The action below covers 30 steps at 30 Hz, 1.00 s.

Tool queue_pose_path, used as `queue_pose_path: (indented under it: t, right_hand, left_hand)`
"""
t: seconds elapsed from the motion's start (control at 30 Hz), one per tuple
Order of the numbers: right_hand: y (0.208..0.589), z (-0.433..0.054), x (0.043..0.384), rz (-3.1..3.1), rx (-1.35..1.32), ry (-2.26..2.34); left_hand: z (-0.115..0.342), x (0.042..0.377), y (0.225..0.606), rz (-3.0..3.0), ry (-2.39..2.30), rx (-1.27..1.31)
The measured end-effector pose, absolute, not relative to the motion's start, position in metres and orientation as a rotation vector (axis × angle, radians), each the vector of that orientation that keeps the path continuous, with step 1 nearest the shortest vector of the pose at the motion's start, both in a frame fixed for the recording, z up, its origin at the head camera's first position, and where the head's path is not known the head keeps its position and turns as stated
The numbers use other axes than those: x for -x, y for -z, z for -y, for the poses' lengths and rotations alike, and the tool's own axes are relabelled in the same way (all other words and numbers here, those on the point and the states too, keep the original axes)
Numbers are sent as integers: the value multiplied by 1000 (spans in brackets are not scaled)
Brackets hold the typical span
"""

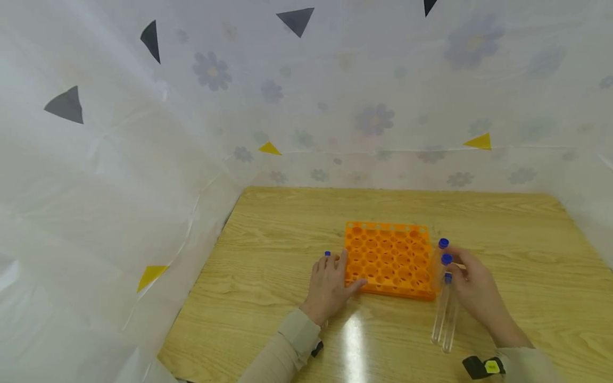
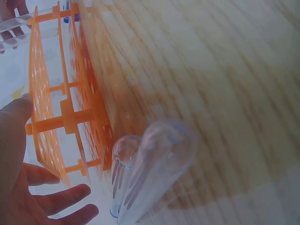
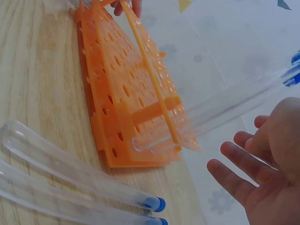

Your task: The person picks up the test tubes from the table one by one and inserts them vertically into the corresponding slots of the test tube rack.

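An orange test tube rack (image 1: 387,258) with rows of round holes sits mid-table. My left hand (image 1: 328,282) grips its near left corner between thumb and forefinger, the other fingers extended. Beside that hand, two clear test tubes (image 2: 154,159) lie on the table; one blue cap (image 1: 328,254) shows past the fingers. At the rack's right side my right hand (image 1: 474,284) holds two blue-capped test tubes (image 3: 225,105) near their caps; thumb and forefinger are out of the right wrist view. Their lower ends overlap the rack's corner there. Two more capped tubes (image 3: 75,168) lie below this hand.
The wooden table (image 1: 268,223) reaches back to a pale plastic sheet (image 1: 335,106) with flower prints, and more sheeting (image 1: 119,175) rises along the left edge. Yellow (image 1: 152,277) and dark triangles (image 1: 297,21) mark the sheets.
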State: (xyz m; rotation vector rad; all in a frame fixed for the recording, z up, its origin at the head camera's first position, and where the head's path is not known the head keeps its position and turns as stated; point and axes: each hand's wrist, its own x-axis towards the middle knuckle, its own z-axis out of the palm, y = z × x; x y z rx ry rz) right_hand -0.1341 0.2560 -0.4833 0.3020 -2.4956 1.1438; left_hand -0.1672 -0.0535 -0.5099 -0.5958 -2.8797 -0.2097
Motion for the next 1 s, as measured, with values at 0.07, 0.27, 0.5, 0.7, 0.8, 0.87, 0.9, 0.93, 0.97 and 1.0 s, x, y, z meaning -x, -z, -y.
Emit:
queue_pose_path:
  t: [0.07,0.27,0.5,0.7,0.8,0.87,0.9,0.93,0.97,1.0]
  right_hand:
    - [483,-260,133,2479,-279,-1123]
    - [483,-269,126,2481,-141,-1122]
    - [492,-278,110,2557,-10,-1120]
    - [505,-277,101,2620,55,-1052]
    - [510,-275,97,2648,80,-1052]
    - [513,-274,95,2661,100,-1061]
    - [514,-273,94,2666,111,-1068]
    - [515,-272,93,2669,119,-1068]
    - [516,-271,92,2673,128,-1074]
    - [517,-271,91,2677,136,-1076]
  left_hand:
    - [53,167,510,2878,206,596]
    - [53,167,510,2833,173,607]
    - [54,167,510,2793,152,619]
    - [54,167,512,2786,143,618]
    - [54,167,512,2781,145,618]
    - [54,167,512,2779,146,617]
    - [54,167,513,2781,145,616]
    - [54,167,513,2785,146,614]
    - [54,167,513,2790,147,613]
    - [54,167,512,2796,146,611]
